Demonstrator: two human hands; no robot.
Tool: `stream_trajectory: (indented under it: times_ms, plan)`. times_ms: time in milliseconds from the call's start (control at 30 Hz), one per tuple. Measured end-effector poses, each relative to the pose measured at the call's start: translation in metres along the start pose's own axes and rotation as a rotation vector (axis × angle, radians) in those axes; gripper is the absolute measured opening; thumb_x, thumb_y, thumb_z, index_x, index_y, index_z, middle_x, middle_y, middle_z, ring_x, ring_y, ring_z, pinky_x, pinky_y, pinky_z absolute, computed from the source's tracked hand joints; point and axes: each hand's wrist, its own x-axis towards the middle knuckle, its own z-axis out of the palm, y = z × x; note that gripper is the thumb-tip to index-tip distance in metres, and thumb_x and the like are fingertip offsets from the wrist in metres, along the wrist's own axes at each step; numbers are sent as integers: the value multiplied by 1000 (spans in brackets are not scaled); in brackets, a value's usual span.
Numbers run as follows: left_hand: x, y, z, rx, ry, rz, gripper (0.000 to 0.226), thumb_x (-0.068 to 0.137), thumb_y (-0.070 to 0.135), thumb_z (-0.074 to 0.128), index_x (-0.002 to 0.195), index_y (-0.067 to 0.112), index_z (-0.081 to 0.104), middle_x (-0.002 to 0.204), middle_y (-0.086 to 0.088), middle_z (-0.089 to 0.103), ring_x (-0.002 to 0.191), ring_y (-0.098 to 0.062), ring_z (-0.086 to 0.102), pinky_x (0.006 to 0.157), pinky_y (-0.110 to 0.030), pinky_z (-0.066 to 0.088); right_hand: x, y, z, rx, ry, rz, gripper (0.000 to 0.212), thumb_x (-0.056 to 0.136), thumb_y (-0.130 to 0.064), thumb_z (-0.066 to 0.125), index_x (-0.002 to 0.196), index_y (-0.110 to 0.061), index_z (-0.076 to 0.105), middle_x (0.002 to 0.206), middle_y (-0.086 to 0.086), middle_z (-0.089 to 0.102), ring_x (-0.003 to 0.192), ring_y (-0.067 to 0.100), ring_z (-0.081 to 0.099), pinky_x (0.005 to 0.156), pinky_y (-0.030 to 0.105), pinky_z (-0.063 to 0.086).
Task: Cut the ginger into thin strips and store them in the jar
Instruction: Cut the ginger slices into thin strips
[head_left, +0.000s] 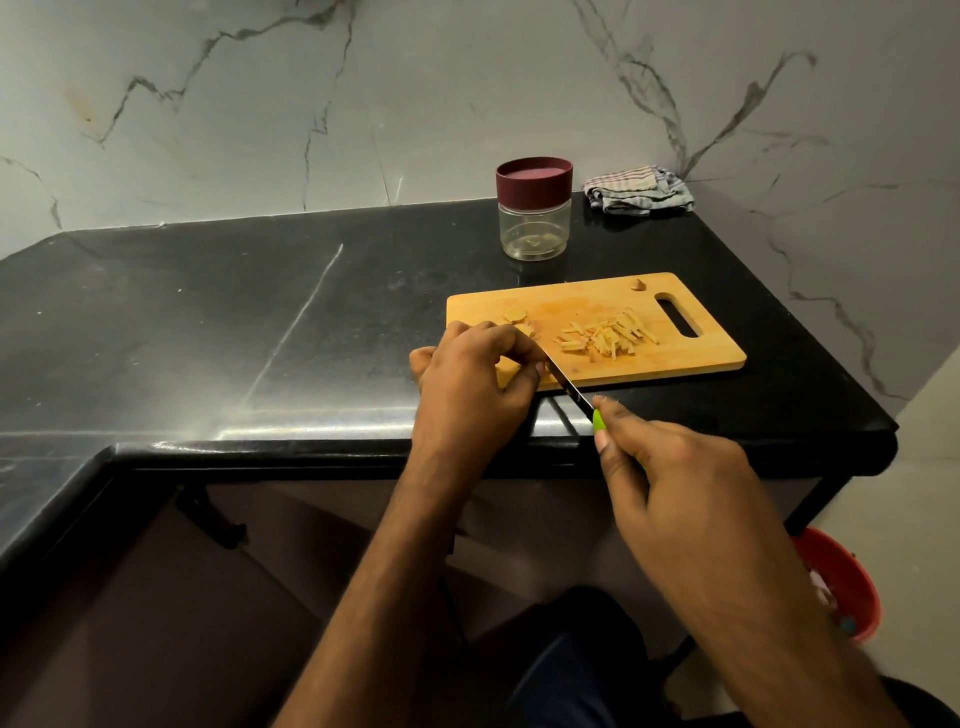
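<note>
A wooden cutting board (691, 358) lies on the black counter. A pile of thin ginger strips (608, 335) sits near its middle. Round ginger slices (515, 315) lie at its left end. My left hand (475, 379) rests with curled fingers on the board's left end, pinching ginger slices; what is under the fingers is mostly hidden. My right hand (670, 478) grips the green handle of a knife (571, 389), whose blade points toward the left fingers. A clear jar (534, 228) with a maroon lid stands closed behind the board, a few bits in its bottom.
A folded striped cloth (640, 189) lies at the back right by the marble wall. The counter edge (311, 449) runs just below my hands. A red bucket (841, 587) stands on the floor at the right. A small ginger scrap (639, 283) lies near the board's handle slot.
</note>
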Motion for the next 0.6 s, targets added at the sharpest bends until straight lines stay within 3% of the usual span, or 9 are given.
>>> stream_trajectory:
  times_ms: [233,400,600]
  plan:
    - [1,0,1,-23,10,-15,5,87,30,73,87,35,70,89,22,64,97,-2,46,78,-31,16,6,1,1,-10,-25,26,40,97,-35,46,136,-30,51,76,-6,56,67,9,54,59,32,51]
    - [1,1,-2,-84,13,-76,9,86,33,75,86,38,67,89,24,67,96,-1,47,83,-32,19,6,3,-6,-5,-52,26,39,97,-38,44,136,-36,50,86,-6,64,76,8,58,68,29,52]
    - [2,4,-1,-108,33,-99,35,83,33,77,97,38,45,81,21,66,97,-7,54,87,-35,24,-1,4,-13,10,-68,41,39,95,-38,48,134,-37,52,88,-6,67,75,7,59,67,21,50]
